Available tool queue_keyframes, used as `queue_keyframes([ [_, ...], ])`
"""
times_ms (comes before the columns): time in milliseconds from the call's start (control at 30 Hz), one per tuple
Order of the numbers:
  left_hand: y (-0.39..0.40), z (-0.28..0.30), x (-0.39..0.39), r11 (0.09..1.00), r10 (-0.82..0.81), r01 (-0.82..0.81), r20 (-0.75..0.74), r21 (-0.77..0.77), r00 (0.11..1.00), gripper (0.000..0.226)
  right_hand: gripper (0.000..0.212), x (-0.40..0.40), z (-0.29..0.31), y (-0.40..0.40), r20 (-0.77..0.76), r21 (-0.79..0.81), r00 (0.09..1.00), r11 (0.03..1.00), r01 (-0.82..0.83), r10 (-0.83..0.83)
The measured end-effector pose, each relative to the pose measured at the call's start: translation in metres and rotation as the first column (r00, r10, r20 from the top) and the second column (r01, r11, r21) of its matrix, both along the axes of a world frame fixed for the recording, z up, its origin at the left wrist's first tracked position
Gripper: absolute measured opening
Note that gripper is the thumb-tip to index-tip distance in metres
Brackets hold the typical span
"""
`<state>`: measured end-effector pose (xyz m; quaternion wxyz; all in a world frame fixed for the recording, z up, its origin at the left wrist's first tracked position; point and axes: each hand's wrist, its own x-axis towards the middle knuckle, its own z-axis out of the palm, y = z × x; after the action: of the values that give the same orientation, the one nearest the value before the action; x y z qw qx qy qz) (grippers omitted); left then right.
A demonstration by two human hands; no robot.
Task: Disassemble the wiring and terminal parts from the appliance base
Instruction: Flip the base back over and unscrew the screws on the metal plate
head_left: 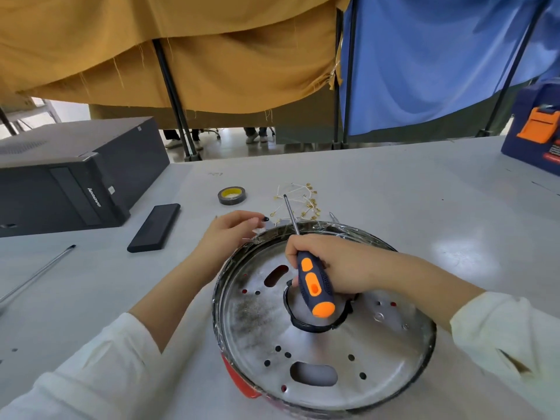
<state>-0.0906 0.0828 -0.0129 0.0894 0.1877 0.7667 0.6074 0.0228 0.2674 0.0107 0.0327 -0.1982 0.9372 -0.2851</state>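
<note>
I keep the appliance base (303, 344) before me. My right hand (342, 265) wraps the screwdriver (313, 283) over its middle, ready; my left hand (233, 228) pinches something small at its far rim, probably wiring.

One brand name can be read

The word "lenovo" stands in pale letters on the front panel of the black computer case (75, 174), lying on its side at the left of the table, so the word runs sideways. The blue and orange box (535, 137) at the right edge carries some print on its lower face, but it looks too small and blurred to make out.
</note>
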Motion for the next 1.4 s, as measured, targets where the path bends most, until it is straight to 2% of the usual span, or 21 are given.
queue_keyframes([
  [100,0.002,0.013,0.013,0.97,-0.193,0.205,0.098,-0.131,0.976,0.021,0.034,-0.001,0.006,-0.005,0.013,-0.013,1.0,1.0,-0.017,0.017],
  [200,0.0,0.015,0.024,0.922,-0.268,0.274,0.061,-0.272,0.962,0.034,0.026,0.001,0.01,-0.007,-0.025,-0.078,1.0,0.997,0.01,-0.012],
  [367,-0.014,0.014,0.036,0.929,-0.123,0.119,0.01,-0.35,0.992,0.045,0.035,0.012,0.012,0.003,-0.085,-0.044,0.992,0.995,0.09,-0.094],
  [533,-0.031,0.013,0.048,0.904,0.005,-0.003,0.004,-0.427,1.0,0.056,0.037,0.02,0.008,0.017,-0.141,0.135,0.98,0.978,0.16,-0.141],
  [667,-0.038,0.02,0.053,0.894,-0.019,0.035,0.04,-0.446,0.999,0.053,0.032,0.024,0.003,0.013,-0.078,0.159,0.991,0.98,0.122,-0.11],
  [833,-0.03,0.024,0.053,0.884,-0.055,0.041,-0.017,-0.466,0.998,0.044,0.03,0.026,0.007,0.008,-0.017,0.163,0.997,0.984,0.071,-0.07],
  [1033,-0.005,0.028,0.046,0.881,-0.099,0.023,-0.135,-0.472,0.986,0.04,0.038,0.03,0.009,0.01,0.006,0.126,0.999,0.991,0.045,-0.046],
  [1200,0.001,0.03,0.042,0.818,-0.218,0.056,-0.217,-0.573,0.951,0.039,0.038,0.029,0.003,0.012,0.007,0.073,0.999,0.996,0.048,-0.049],
  [1333,-0.005,0.027,0.04,0.772,-0.194,-0.012,-0.253,-0.635,0.948,0.039,0.038,0.021,0.001,0.011,-0.044,-0.108,0.995,0.991,0.085,-0.09],
  [1400,-0.008,0.029,0.038,0.739,-0.187,-0.021,-0.234,-0.673,0.954,0.038,0.03,0.014,0.005,0.008,-0.062,-0.24,0.987,0.962,0.131,-0.15],
])
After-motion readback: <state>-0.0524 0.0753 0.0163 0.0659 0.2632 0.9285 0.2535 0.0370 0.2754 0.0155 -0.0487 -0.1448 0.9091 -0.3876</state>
